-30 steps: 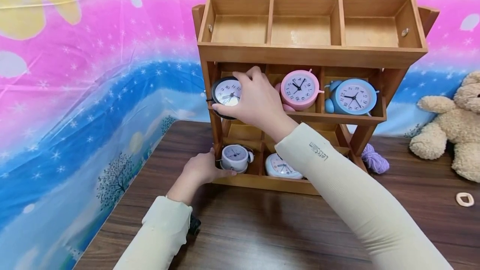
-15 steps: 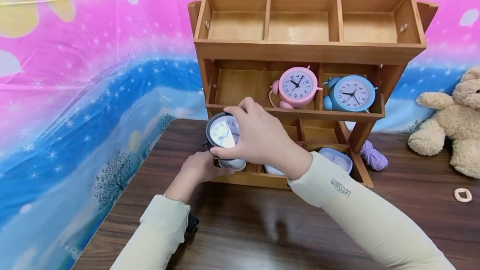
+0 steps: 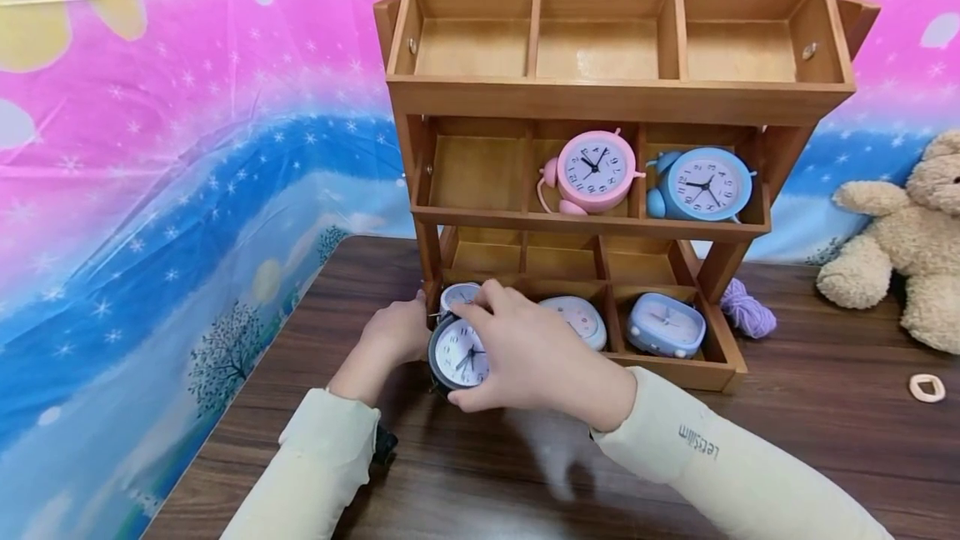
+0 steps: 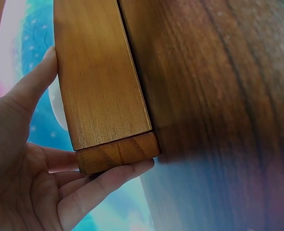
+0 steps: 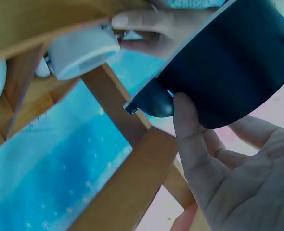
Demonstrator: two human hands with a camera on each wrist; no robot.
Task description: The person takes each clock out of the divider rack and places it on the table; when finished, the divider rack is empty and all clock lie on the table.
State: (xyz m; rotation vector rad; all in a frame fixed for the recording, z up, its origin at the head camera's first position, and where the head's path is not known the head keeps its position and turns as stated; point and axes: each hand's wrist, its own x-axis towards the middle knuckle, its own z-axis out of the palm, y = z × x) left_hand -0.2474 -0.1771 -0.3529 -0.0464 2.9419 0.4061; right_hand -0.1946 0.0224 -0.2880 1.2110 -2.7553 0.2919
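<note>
My right hand (image 3: 536, 352) holds a black alarm clock (image 3: 457, 354) by its rim, in front of the lower tier of a wooden shelf (image 3: 622, 98). In the right wrist view, the clock's dark body (image 5: 233, 62) and one bell show above my fingers. At the shelf's lower left corner is my left hand (image 3: 392, 333); the left wrist view has its thumb and fingers around the wooden corner (image 4: 103, 82). Just behind the black clock, a white twin-bell clock (image 3: 457, 297) stands in the lower left compartment, partly hidden.
The middle tier holds a pink clock (image 3: 596, 172) and a blue clock (image 3: 707, 184). Lower down are a rounded white clock (image 3: 579, 319) and a pale blue one (image 3: 666, 325). Purple yarn (image 3: 747, 311), a teddy bear (image 3: 907, 232) and a small ring-shaped piece (image 3: 927, 387) are at right.
My right hand has taken the black clock out of the middle tier's left compartment and brought it down in front of the lower tier. The left hand has stayed at the shelf corner.
</note>
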